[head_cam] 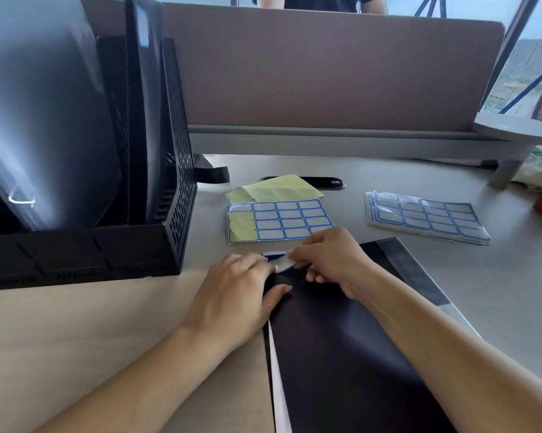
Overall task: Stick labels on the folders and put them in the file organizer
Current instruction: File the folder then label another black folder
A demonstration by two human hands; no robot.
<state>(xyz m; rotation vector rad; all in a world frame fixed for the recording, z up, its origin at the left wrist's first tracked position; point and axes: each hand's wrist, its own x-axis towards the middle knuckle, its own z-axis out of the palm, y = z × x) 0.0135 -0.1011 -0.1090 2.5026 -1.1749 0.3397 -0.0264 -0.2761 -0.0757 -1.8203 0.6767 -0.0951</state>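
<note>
Found 1 dark folder (341,339) flat on the bench (75,339), front right. Noted blue-edged label (277,260) at its far left corner, partly lifted. Recorded right hand (329,260) fingers pinching the label's right end; left hand (232,295) fingers near-straight, pressing its left end, thumb on the folder. Logged black file organizer (75,254) at left, label sheet (288,220) just beyond the hands.
</note>
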